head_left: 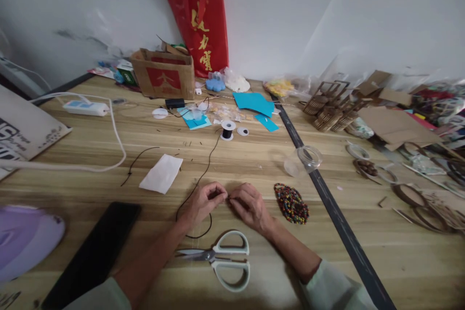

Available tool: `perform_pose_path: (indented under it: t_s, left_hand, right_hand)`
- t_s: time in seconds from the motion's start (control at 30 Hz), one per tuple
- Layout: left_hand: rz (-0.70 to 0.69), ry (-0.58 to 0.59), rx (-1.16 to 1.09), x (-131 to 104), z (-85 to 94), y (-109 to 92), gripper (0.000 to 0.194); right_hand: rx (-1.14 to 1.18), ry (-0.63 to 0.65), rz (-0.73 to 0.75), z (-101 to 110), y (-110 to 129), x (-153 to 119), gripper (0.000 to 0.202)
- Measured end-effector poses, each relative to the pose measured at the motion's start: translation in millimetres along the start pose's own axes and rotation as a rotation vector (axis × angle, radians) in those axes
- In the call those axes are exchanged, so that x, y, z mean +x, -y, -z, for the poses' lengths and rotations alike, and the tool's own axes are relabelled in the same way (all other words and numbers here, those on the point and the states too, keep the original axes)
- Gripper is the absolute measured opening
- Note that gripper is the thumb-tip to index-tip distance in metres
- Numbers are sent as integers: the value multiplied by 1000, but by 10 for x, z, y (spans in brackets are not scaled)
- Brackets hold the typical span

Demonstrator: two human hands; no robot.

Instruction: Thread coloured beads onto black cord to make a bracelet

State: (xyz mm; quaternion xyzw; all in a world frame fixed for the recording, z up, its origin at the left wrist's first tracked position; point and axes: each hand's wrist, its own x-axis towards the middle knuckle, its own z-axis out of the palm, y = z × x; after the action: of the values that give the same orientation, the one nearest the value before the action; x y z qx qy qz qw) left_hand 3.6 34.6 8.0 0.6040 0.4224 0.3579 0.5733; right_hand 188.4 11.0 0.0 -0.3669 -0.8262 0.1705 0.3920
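Both my hands meet fingertip to fingertip above the middle of the wooden table. My left hand (pixel 205 202) pinches thumb against finger, and a black cord (pixel 198 237) loops beneath it and up to its fingers. From there the cord runs back to a white spool (pixel 227 131) wound with black. Closed in a pinch too, my right hand (pixel 251 207) has a tiny dark spot at its fingertips, too small to name. Scissors (pixel 228 256) with pale handles lie slightly open just below the hands. Right of my right hand is a heap of multicoloured bead strings (pixel 291 203).
A white paper piece (pixel 161 174) and a loose cord length (pixel 136 162) lie left. A dark phone-like slab (pixel 94 252) is nearer me. Clear tape rolls (pixel 310 157) sit by the dark strip (pixel 337 218). Behind stand a cardboard box (pixel 163 77) and small woven baskets (pixel 329 114).
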Motion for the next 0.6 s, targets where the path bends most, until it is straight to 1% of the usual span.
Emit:
perform_pose_path:
  t_s: [0.13,0.2,0.4,0.6]
  left_hand:
    - [-2,4,19,6,-9,6,15]
    - [3,11,30,7,-9,6,15]
    - [-14,24,58,3,-8,-11,13]
    - [2,18,52,-1,-14,-22,13]
  right_hand:
    - [36,-92,-52,-4,12,11,10]
    - [38,-105,-51,1,20,19,9]
    - [23,-37,-26,23,30,32,14]
    - [-1,-33,4,28,30,26,13]
